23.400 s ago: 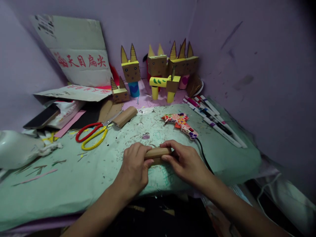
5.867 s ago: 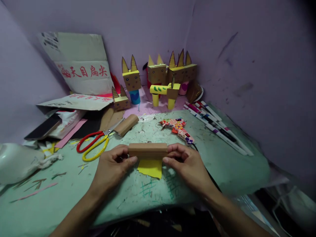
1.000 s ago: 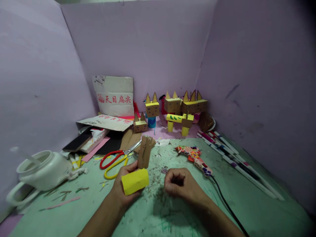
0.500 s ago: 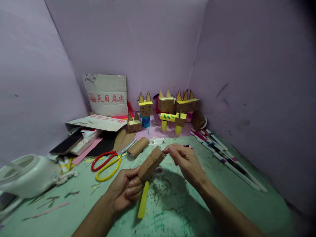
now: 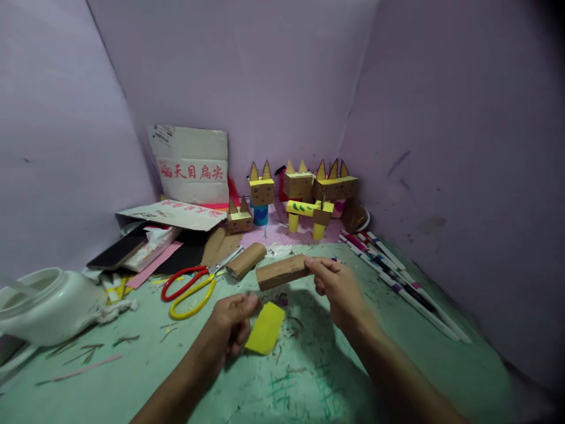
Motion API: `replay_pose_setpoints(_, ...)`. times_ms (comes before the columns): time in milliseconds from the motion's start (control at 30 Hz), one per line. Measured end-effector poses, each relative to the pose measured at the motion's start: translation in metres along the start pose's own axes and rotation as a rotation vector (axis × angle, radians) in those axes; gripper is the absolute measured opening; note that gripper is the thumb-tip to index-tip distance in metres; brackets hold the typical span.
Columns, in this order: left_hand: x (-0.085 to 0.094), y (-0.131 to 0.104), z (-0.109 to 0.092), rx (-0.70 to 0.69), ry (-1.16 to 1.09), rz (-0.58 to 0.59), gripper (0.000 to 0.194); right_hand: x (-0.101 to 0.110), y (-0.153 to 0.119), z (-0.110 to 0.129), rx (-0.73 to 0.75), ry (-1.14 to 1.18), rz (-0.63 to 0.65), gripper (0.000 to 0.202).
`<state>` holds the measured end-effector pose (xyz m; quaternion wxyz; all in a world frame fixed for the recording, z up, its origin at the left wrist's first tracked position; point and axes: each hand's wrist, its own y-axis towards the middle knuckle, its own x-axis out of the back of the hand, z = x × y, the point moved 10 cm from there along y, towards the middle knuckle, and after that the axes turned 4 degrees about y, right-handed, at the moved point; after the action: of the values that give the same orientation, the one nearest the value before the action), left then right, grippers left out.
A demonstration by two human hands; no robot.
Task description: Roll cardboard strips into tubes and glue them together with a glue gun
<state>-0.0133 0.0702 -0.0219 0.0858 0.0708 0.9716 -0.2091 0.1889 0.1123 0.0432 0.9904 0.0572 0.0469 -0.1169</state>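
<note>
A long brown cardboard piece (image 5: pixel 282 272) is pinched at its right end by my right hand (image 5: pixel 338 288), above the green table. My left hand (image 5: pixel 232 324) is lower left, its fingers curled around the left edge of a yellow paper piece (image 5: pixel 266 328). Behind the hands lies a brown cardboard tube (image 5: pixel 246 261). Scissors (image 5: pixel 194 287) with one red and one yellow handle rest left of it, blades partly open.
Cardboard animal figures (image 5: pixel 300 194) stand at the back. Markers (image 5: pixel 401 282) lie at the right. A white pot (image 5: pixel 48 306) is at the left, near a black phone (image 5: pixel 117 250), pink paper (image 5: pixel 154 265) and a printed cardboard sheet (image 5: pixel 192 191). Scraps are scattered around.
The brown cardboard piece has passed from my left hand to my right and turned closer to level. My left hand has let it go, and the yellow paper now shows its broad face.
</note>
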Motion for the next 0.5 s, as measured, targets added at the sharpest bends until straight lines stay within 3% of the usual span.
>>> replay_pose_setpoints(67,-0.003,-0.003,-0.003,-0.073,0.086,-0.017,0.014,0.006,-0.001,-0.007,-0.043,0.061,-0.058,0.027)
replay_pose_setpoints(133,-0.006,-0.006,-0.006,-0.154,0.171,-0.063,0.019,0.007,-0.003,-0.013,-0.087,0.126,-0.088,0.027)
replay_pose_setpoints(300,-0.003,-0.018,-0.024,-0.418,0.347,-0.316,0.035,0.004,-0.007,-0.024,-0.197,0.295,-0.125,0.030)
replay_pose_setpoints(433,-0.015,-0.017,-0.024,-0.468,0.348,-0.264,0.028,0.005,-0.008,-0.028,-0.225,0.402,-0.159,0.034)
replay_pose_setpoints(500,-0.012,-0.020,-0.026,-0.466,0.402,-0.264,0.023,0.007,-0.008,-0.029,-0.222,0.443,-0.164,0.034)
